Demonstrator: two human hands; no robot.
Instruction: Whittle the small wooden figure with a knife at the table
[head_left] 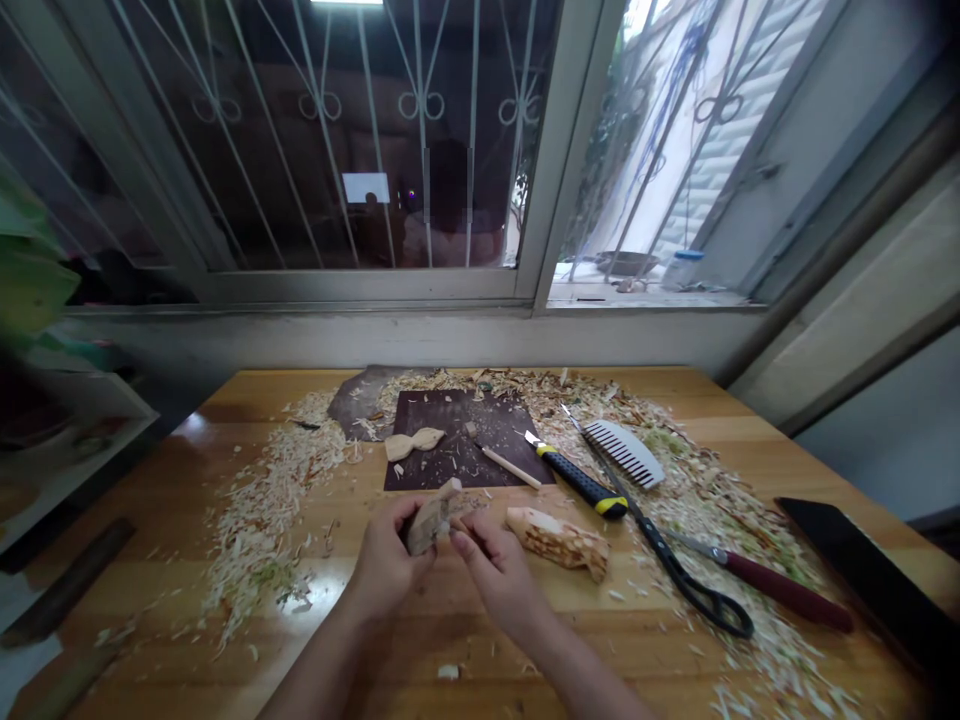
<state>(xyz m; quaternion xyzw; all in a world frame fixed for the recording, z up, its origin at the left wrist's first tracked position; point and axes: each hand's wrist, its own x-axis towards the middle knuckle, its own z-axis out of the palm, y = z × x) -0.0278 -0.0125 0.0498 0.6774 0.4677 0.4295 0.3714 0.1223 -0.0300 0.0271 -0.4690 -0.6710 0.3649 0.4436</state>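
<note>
My left hand (386,550) is wrapped round a small carved wooden piece (429,522) above the front of the table. Close against it, the fingers of my right hand (495,560) are pinched at the piece's near end; what they grip is too small to make out. To the right lies a partly peeled wood block (559,538) with a rough, reddish-brown surface. A flat, two-lobed wooden shape (415,442) rests on the dark mat (450,475) beyond my hands. On the mat's right part is a thin tool with a pale handle (510,467).
Wood shavings (270,500) heap along the table's left, back and right. At right lie a yellow-and-black handled knife (577,482), a white comb (624,450), a long black-handled tool (667,560), a red-handled knife (787,590) and a black flat object (862,560). A barred window stands behind.
</note>
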